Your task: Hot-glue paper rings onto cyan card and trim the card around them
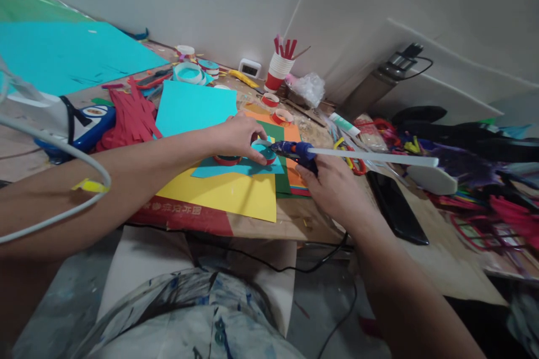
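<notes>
My right hand [334,179] is wrapped round the handle of a dark blue hot glue gun [300,151]. A long white glue stick [379,157] juts from the back of the gun, towards the right. The nozzle points left and is close to a small red-rimmed paper ring [266,158] with blue paper inside. My left hand [238,137] pinches this ring at its left side; the fingertips are partly hidden. A second red ring [227,160] lies under the left wrist on a blue paper piece [210,168]. Whether glue is coming out cannot be seen.
Yellow paper [252,196] and a light-blue sheet [197,106] lie on the table. Red paper strips [130,115] are at left, a phone [396,207] at right. Behind stand paper cups [278,70] and a bottle [379,81]. A white cable [90,157] loops over the left forearm.
</notes>
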The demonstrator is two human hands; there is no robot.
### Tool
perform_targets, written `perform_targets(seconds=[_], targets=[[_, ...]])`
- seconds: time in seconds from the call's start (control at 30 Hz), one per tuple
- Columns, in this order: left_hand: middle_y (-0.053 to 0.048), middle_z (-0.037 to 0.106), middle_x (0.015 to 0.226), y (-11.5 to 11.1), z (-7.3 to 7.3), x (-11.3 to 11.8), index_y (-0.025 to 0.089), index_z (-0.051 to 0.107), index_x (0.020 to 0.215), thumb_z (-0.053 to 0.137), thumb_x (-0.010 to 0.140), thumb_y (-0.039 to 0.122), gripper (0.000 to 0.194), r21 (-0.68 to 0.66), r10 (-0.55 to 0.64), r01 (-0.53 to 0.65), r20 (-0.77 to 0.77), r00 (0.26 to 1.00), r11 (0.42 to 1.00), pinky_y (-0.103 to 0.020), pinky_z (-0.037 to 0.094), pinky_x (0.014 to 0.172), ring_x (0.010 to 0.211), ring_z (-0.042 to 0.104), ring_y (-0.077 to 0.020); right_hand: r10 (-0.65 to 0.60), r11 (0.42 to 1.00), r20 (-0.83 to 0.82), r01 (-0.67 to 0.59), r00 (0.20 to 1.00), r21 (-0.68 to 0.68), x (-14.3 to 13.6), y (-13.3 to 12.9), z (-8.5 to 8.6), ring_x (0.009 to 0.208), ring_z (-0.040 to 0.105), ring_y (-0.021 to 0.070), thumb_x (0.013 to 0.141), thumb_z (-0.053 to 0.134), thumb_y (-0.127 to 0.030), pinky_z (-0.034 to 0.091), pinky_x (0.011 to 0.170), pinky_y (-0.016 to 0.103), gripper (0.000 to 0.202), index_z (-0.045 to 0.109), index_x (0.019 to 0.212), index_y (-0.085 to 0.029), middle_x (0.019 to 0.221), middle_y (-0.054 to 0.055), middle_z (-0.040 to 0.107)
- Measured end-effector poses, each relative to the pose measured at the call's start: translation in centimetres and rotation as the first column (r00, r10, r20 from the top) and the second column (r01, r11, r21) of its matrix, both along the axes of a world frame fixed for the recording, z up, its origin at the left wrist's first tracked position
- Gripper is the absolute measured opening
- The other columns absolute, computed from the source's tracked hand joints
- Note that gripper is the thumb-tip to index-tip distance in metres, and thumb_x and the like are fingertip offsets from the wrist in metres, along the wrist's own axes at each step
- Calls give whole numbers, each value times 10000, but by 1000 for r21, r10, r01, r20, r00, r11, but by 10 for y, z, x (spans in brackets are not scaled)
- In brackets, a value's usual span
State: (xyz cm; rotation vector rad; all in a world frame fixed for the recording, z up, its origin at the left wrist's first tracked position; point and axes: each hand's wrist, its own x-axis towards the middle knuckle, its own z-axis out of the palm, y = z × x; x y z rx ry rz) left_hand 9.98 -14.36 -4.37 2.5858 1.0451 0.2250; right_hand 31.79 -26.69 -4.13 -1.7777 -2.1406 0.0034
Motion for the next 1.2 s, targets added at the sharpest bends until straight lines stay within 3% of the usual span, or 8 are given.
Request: perform_targets(seconds=[0.47,0.73,0.93,1.07,1.2], targets=[[-101,737,1085,6,2,-2,190,702,1301,774,674,673,795,-5,-7,7,-2,1000,1000,-344,412,842,1003,626,-270,-6,1000,-32,6,999,-8,2,2,-3,911,667,322,973,521,-343,515,800,438,197,656,953,-200,966,156,738],[-120,734,1169,8,0,-3,196,751,1250,777,680,669,741,44,-2,4,-33,999,999,-363,421,900,1115,616,-310,24,1000,-98,-23,995,7,6,6,-3,1002,665,322,960,536,-341,517,866,434,237,673,1045,-167,1052,164,728],[-115,741,1022,11,-4,-4,185,776,1194,761,697,679,701,54,-44,44,-13,999,998,-354,425,825,993,636,-286,45,999,-121,-46,992,-6,2,7,-4,1015,674,318,967,534,-309,526,870,434,241,682,1105,-179,1096,160,736],[-103,743,1080,13,-5,-5,196,756,1222,790,671,660,721,59,-60,59,31,998,997,-338,421,840,1003,641,-270,34,999,-145,-35,989,-5,2,8,-5,1033,676,310,965,561,-305,528,879,420,218,678,1107,-187,1095,149,739],[-84,738,1001,12,-4,-5,220,765,1210,777,696,652,671,81,-70,69,6,998,994,-345,411,825,976,628,-267,47,999,-146,-47,988,4,2,10,-9,1043,674,296,964,574,-283,522,889,405,180,675,1083,-193,1106,138,738]])
